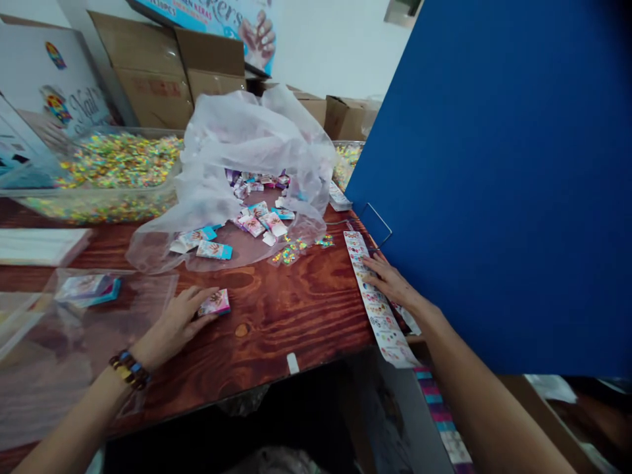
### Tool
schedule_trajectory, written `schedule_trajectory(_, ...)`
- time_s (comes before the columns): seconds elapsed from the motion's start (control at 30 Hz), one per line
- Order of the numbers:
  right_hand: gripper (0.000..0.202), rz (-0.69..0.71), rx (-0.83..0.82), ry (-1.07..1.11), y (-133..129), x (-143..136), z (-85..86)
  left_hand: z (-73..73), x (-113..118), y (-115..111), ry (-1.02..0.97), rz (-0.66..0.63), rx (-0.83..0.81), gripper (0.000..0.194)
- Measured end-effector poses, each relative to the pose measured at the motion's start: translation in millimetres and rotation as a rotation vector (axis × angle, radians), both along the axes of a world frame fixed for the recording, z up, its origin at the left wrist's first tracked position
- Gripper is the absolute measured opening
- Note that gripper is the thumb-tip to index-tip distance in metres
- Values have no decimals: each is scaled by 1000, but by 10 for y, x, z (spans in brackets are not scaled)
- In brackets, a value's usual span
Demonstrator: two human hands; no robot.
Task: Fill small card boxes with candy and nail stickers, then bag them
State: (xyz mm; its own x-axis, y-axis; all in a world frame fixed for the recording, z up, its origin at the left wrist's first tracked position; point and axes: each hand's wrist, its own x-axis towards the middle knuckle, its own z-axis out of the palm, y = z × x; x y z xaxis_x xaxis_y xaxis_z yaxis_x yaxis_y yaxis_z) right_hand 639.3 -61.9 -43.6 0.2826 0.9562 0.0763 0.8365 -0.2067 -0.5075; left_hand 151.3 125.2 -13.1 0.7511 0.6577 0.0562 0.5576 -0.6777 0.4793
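Small pink box [217,302] pinched at 8 o'clock, left hand

Dark reddish wood-grain table [276,322] lies centrally, with a pale wall [336,39] at 12 and a large blue panel [503,184] at 3. Toward 11, a whitish translucent bag [247,131] gapes, loose cartons [253,225] inside and on its spread lip. At 10, a clear bin [99,192] holds many tiny yellow, green and orange pieces [123,158].

The left hand [185,315] grips the box between thumb and fingers, partly covering it. At 4, the right hand [395,286] lays extended fingers across a long printed strip [371,306]; its thumb is hidden, so I cannot tell whether it pinches.
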Motion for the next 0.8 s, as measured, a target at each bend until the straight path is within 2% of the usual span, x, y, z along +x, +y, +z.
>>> schedule_trajectory(0.13,50,43,-66,66,-126,-18,31,-34,2,-17,-10,24,46,54)
schedule_trajectory(0.3,38,-1,18,83,-173,-139,43,-107,-41,-42,-41,73,132,61)
schedule_trajectory(0.4,29,-37,82,91,-151,-190,34,-26,-64,-112,-52,125,226,57)
schedule_trajectory(0.47,24,-38,116,109,-151,-229,95,82,-53,-200,-76,155,291,54)
schedule_trajectory(0.53,25,-48,162,154,-172,-295,261,204,2,-317,-133,152,339,50)
schedule_trajectory(0.63,32,-116,214,277,-211,-475,705,369,202,-526,-275,69,311,42)
schedule_trajectory(0.73,31,-111,224,438,-161,-735,1190,495,536,-740,-394,13,135,34)
schedule_trajectory(0.8,30,-80,220,576,-41,-927,1399,546,792,-860,-459,-5,-44,34)
